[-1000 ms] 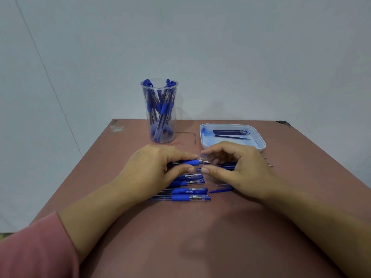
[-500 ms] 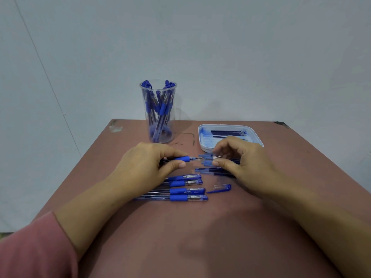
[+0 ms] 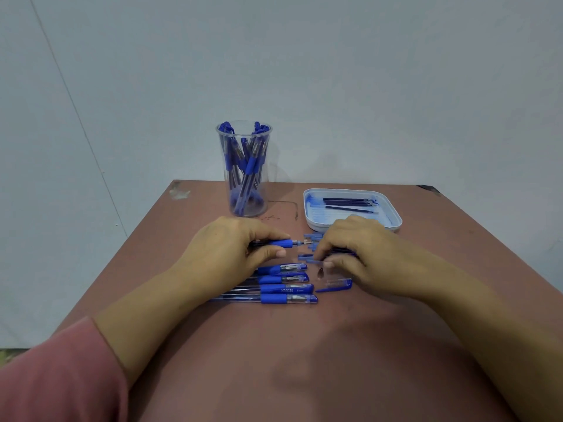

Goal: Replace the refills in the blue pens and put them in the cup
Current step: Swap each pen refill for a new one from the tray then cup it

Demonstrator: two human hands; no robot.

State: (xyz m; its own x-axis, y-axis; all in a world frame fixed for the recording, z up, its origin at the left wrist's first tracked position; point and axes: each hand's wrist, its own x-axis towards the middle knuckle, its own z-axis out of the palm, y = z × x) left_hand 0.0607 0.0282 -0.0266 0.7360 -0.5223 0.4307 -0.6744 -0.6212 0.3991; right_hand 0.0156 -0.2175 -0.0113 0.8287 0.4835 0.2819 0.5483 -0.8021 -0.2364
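Left hand [image 3: 231, 254] grips a pen [image 3: 275, 243] by its blue sleeve, thumb underneath, tip pointing right, just above the desk [image 3: 274, 360]. Right hand [image 3: 365, 257] is curled knuckles-up, its fingertips down among small blue parts [image 3: 310, 237] lying beside that tip. From where I stand I cannot tell whether it pinches anything.

1 second ago both hands met at the pen's tip. 0.5 seconds ago the right one drew off with a small piece, and now it has dropped to the desk, apart from the pen. I take that as the nose piece coming off and being laid down, so this pen looks opened and ready to give up its old refill.

Fresh refills [image 3: 347, 202] lie in the tray [image 3: 396, 222] just beyond the right knuckles. The cup [image 3: 243, 190], already crowded with pens, stands to the left of the tray, beyond the left hand. 4 more capped pens [image 3: 286, 289] wait in a row nearer, partly under the left hand, with a loose cap [image 3: 335, 284] to their right.

Room is tight between the hands, the tray and the row. Bare desk stretches nearer to the person, and both side edges are well away from the work.
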